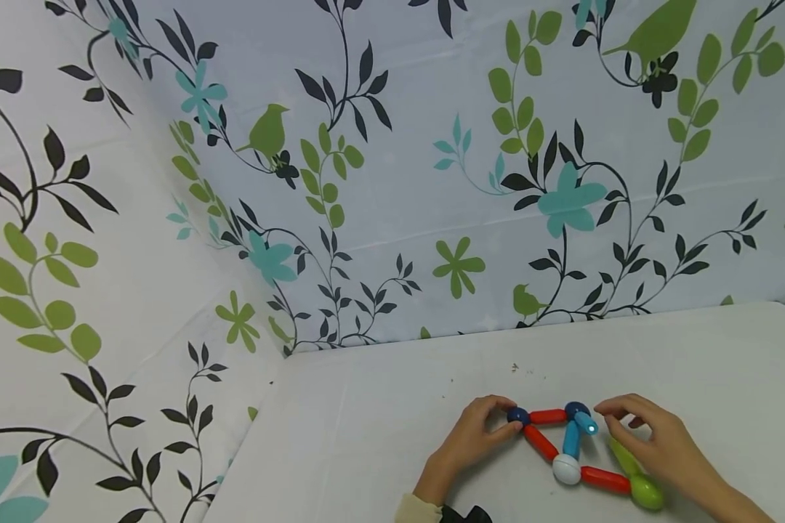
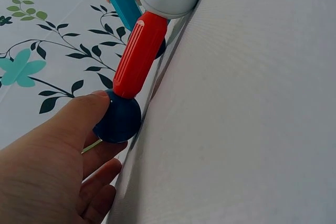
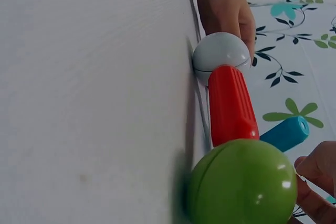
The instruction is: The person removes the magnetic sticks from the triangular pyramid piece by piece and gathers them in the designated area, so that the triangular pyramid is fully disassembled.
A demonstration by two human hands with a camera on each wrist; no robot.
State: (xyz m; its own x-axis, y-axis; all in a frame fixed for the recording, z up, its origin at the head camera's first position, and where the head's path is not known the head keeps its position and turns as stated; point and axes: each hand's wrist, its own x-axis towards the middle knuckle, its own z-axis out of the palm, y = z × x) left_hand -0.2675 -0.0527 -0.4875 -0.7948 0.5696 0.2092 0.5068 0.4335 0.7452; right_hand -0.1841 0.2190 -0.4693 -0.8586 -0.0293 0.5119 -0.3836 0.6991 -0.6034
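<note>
A toy of magnetic rods and balls lies on the white table. My left hand pinches the dark blue ball at its left corner between thumb and fingers. Red rods run from it to a second dark blue ball and to a white ball. One light blue rod joins those two; another blue rod juts up, its far end free. A further red rod links white to a green ball, which bears a green rod. Over this rod hovers my right hand, fingers bent loosely, nothing visibly held.
The white tabletop stretches left of the toy and behind it. A cloth printed with leaves, birds and flowers hangs behind the table and down the left side.
</note>
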